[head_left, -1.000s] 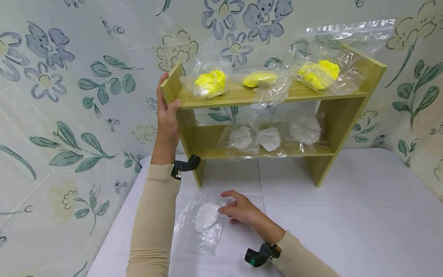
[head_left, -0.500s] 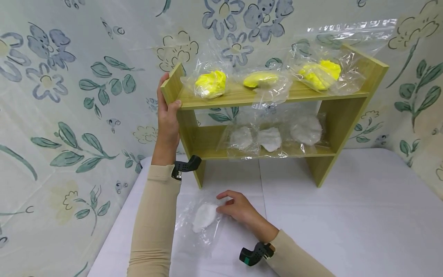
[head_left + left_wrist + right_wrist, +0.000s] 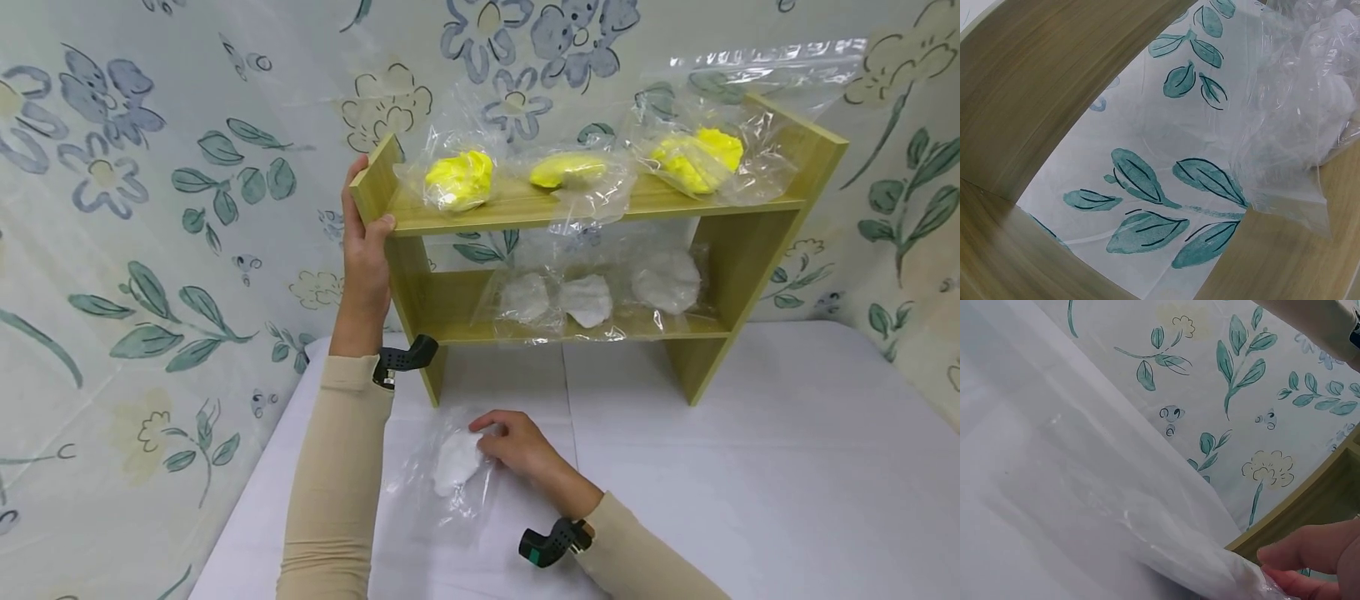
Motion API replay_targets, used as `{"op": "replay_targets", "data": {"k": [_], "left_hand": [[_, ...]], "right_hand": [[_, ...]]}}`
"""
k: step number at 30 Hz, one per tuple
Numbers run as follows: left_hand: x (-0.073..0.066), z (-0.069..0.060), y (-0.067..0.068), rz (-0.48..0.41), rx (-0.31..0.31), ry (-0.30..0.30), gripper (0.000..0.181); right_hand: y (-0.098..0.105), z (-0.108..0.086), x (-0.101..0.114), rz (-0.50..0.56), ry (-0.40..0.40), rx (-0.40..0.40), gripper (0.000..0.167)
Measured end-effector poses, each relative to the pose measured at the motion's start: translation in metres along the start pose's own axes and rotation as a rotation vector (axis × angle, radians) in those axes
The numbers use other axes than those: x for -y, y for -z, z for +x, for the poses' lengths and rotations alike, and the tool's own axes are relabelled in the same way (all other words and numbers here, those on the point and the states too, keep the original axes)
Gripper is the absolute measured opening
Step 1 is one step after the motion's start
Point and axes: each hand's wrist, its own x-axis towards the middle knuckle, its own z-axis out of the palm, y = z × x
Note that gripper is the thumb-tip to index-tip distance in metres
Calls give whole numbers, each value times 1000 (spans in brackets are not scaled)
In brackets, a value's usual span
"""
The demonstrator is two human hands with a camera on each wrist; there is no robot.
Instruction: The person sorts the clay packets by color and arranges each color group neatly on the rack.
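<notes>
In the head view, my left hand (image 3: 366, 258) grips the upper left side panel of a two-tier wooden shelf (image 3: 738, 258); the left wrist view does not show that hand. My right hand (image 3: 521, 446) pinches the edge of a clear plastic bag (image 3: 450, 521) in front of the shelf. A soft-looking white lump (image 3: 456, 462) is inside it. The right wrist view shows my thumb and fingers (image 3: 1310, 547) at the gathered end of the bag (image 3: 1204, 559), which hangs tilted above the white tablecloth.
Bagged yellow lumps (image 3: 459, 179) sit in a row on the top tier. Bagged white lumps (image 3: 585, 300) lie on the lower tier, their plastic overhanging its front edge. A floral cloth (image 3: 187, 292) hangs behind and beside the white-covered table (image 3: 810, 467).
My right hand has closed on the bag's edge, and the bag with its white lump has shifted and tilted, lately a little to the right. My left hand stays on the shelf.
</notes>
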Motion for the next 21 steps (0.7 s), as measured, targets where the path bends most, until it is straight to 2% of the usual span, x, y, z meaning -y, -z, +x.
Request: {"op": "replay_targets", "data": {"k": [9,14,21], "left_hand": [[2,0,2,15,3,-7,68],[13,5,8,5,1,-9,69],[24,9,13,-2,2,-15,70]], "right_hand": [[1,2,-3,-19,-50,-69,22],[3,3,-5,-34,-42,-86,22],[13,5,-6,41,-4,-95,24]]}}
